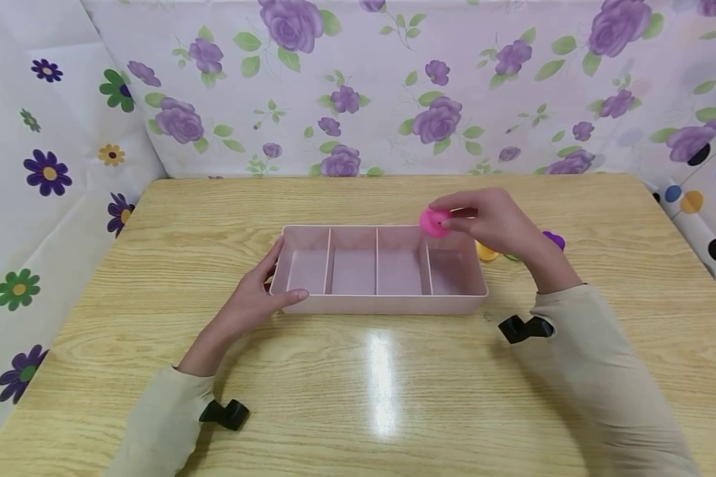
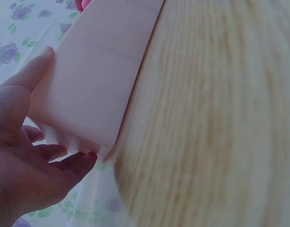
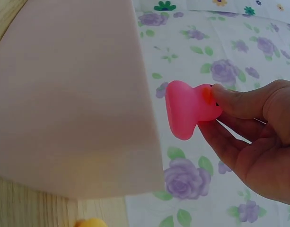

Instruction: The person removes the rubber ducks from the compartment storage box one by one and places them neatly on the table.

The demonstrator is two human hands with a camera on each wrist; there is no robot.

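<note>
A pale pink divided box (image 1: 382, 305) stands on the table, with compartments in a row. My left hand (image 1: 250, 301) holds its left end, the thumb over the front rim and the fingers along the end wall; the left wrist view shows the fingertips (image 2: 90, 158) against that wall. Above the back rim, near the rightmost divider, my right hand (image 1: 495, 218) pinches a pink rubber duck (image 1: 433, 224) between thumb and fingers. In the right wrist view the duck (image 3: 182, 111) shows an orange beak and is held by its head, apart from the box.
Right of the box, partly hidden by my right hand and forearm, lie a yellow toy (image 1: 486, 252), a green one (image 1: 512, 257) and a purple one (image 1: 555, 240). Flowered sheets (image 1: 382, 86) rise behind and beside the wooden table (image 1: 310, 384).
</note>
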